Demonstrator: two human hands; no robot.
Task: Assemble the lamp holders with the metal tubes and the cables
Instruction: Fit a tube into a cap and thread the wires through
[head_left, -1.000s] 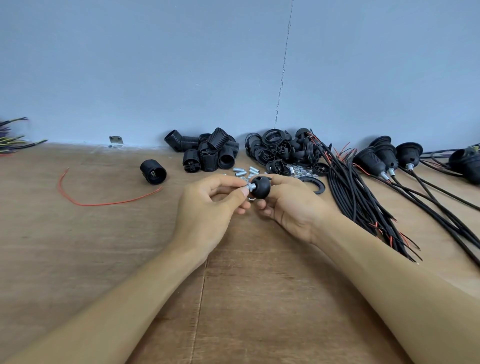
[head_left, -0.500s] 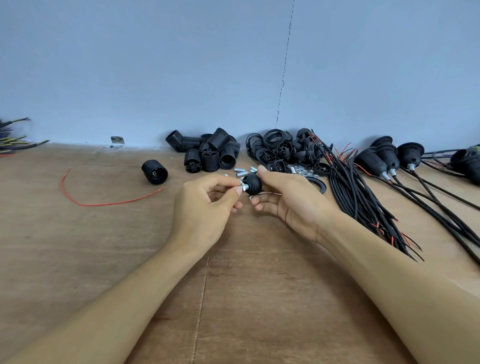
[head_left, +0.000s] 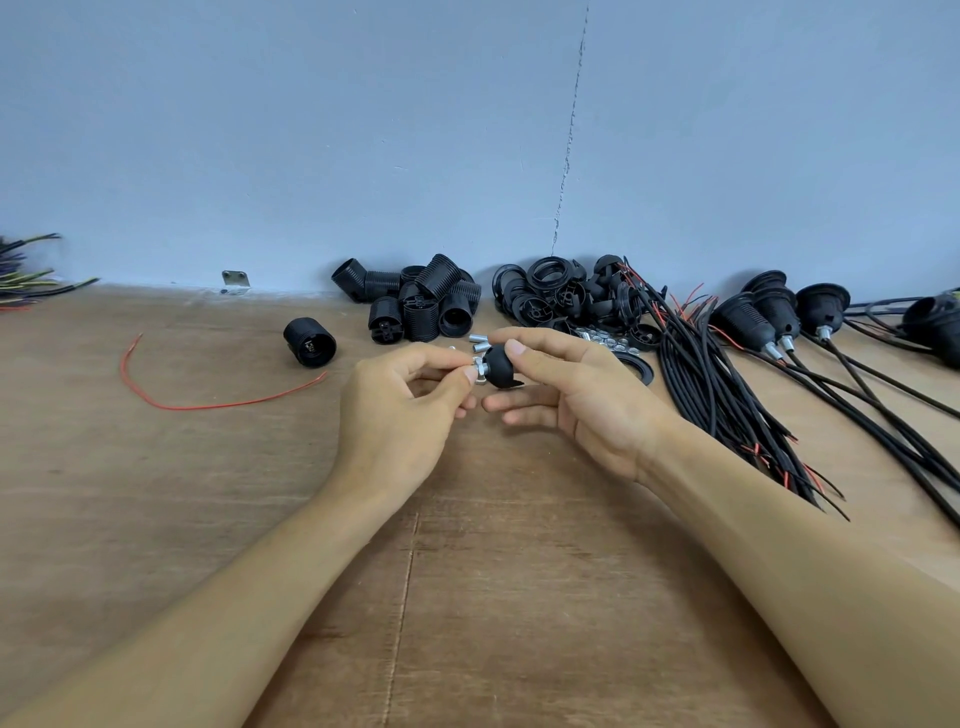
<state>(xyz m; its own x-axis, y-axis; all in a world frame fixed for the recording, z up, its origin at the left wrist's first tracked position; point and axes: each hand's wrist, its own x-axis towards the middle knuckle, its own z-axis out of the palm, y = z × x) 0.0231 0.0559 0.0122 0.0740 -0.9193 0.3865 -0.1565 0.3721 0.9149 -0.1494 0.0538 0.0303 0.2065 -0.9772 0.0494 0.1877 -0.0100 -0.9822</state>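
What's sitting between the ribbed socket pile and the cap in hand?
Head view: a few loose metal tubes lie on the table between the ribbed socket pile and the black cap the right hand holds.

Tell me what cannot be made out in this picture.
Head view:
- Metal tube: mostly covered by the left hand; how deep it sits in the black cap is unclear.
- Cap's inside: hidden by the right hand.
- Silver nuts behind that hand: too small to count.
- Wire bundle: cut off by left edge.
- Rightmost lamp holder: cut off by right edge.
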